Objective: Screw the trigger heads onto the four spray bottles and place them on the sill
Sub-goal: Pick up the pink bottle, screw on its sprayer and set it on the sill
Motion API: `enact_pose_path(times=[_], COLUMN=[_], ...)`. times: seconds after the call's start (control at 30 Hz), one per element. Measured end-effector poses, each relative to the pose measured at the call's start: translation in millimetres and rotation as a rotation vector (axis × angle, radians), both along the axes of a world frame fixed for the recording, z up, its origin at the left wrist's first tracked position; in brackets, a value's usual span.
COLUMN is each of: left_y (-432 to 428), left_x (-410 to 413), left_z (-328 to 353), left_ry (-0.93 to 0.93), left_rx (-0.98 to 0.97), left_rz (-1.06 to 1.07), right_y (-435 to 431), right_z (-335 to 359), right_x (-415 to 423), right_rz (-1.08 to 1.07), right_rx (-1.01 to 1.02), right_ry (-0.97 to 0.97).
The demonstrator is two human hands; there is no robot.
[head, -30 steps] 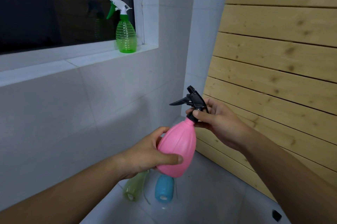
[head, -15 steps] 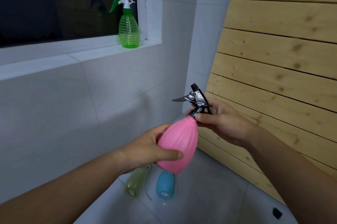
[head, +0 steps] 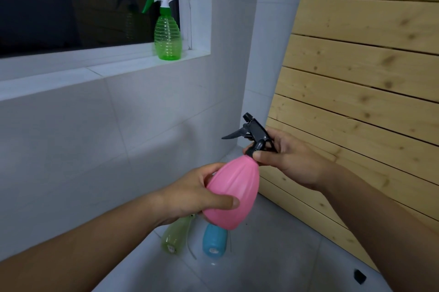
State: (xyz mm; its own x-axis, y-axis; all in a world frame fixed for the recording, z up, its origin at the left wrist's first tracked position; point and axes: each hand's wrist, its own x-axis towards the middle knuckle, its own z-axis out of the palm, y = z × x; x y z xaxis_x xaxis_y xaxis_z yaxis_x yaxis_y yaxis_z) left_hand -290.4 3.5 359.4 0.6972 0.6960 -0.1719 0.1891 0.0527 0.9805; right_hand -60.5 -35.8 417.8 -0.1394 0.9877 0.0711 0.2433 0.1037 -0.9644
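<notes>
Spray bottles number four here. One clear green ribbed plastic bottle (head: pixel 167 38) with a white and green trigger head stands upright on the white window sill (head: pixel 99 69), close to the window frame. One smooth pink egg-shaped plastic bottle (head: pixel 231 194) is held up in the air, tilted, between two hands. Two more lie on their sides on the grey tiled floor (head: pixel 273 256) below it, next to each other: a pale green see-through bottle (head: pixel 174 237) and a light blue bottle (head: pixel 213 240).

The left hand (head: pixel 190 193) is wrapped around the pink bottle's round belly, thumb across the front, a firm closed grip. The right hand (head: pixel 288 157) has its grip pinched on the collar of the black plastic trigger head (head: pixel 253 132), which sits on the pink bottle's neck with its lever pointing left.

A wall of pale wooden planks (head: pixel 368 78) with small knots is on the right. White smooth tiles cover the wall under the sill.
</notes>
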Motion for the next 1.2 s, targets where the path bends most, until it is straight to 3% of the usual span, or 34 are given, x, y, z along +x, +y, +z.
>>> enact_pose_path(times=[0.17, 0.37, 0.5, 0.67, 0.83, 1.03, 1.2], left_y=[-1.3, 0.1, -3.8, -6.0, -7.7, -8.2, -9.6], left_x=[7.2, 11.6, 14.9, 14.5, 15.6, 12.8, 21.2], left_z=[2.1, 6.4, 10.1, 10.1, 9.3, 9.7, 5.7], left_ry=[0.079, 0.017, 0.141, 0.036, 0.124, 0.013, 0.116], left_rx=[0.025, -0.248, -0.129, -0.304, -0.163, -0.314, -0.154], left_rz=[0.053, 0.123, 0.157, 0.122, 0.207, 0.146, 0.204], right_y=[4.5, 6.0, 4.9, 5.1, 4.7, 4.5, 4.5], right_z=[-6.9, -12.3, -15.1, -16.9, -18.4, -15.0, -17.8], right_x=[-7.1, -7.8, -8.7, -11.8, -16.4, -18.9, -21.0], right_rz=[-0.116, -0.158, -0.174, -0.166, -0.194, -0.200, -0.222], right_rx=[0.026, -0.001, -0.026, -0.017, -0.026, -0.051, -0.073], right_ry=[0.062, 0.253, 0.327, 0.342, 0.376, 0.378, 0.387])
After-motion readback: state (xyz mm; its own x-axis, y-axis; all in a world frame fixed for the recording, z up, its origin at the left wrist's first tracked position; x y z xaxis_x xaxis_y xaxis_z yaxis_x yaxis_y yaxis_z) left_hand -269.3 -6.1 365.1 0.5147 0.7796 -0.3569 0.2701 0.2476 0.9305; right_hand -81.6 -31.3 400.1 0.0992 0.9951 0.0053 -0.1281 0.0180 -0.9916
